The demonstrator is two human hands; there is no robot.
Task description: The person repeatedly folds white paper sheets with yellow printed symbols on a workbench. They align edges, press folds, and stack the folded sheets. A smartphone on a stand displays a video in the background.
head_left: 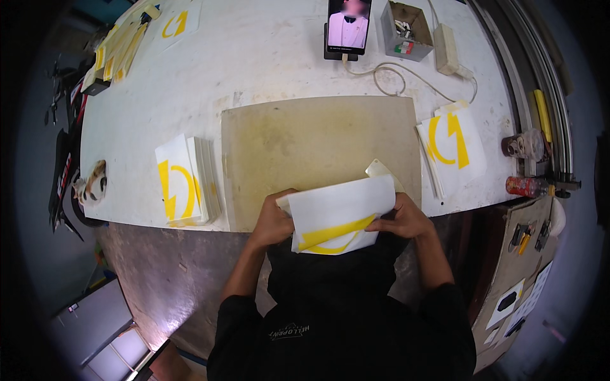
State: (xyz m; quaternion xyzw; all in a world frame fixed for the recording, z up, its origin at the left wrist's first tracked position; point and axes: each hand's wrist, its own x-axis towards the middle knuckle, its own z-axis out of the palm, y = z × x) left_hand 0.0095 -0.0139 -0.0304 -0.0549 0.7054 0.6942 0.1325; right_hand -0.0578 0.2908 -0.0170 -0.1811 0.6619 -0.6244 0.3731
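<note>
Both my hands hold a white sheet (343, 203) with a yellow print, bent over near the table's front edge. My left hand (274, 219) is closed on its left edge. My right hand (406, 219) grips its right side, the thumb pressed on the yellow band. From behind the sheet sticks out the corner of a pale, stiff-looking piece (381, 170); the rest of it is hidden. Beneath lies a beige, worn mat (305, 136). A stack of white-and-yellow printed pieces (184, 181) stands left of the mat, and similar printed sheets (454, 140) lie right of it.
A phone (348, 28) on a stand, a grey box (406, 32) of small items and a white power strip (447, 49) with a cable stand at the back. A cup (522, 146) and red bottle (526, 186) are far right. A calico cat (94, 184) is at the left edge.
</note>
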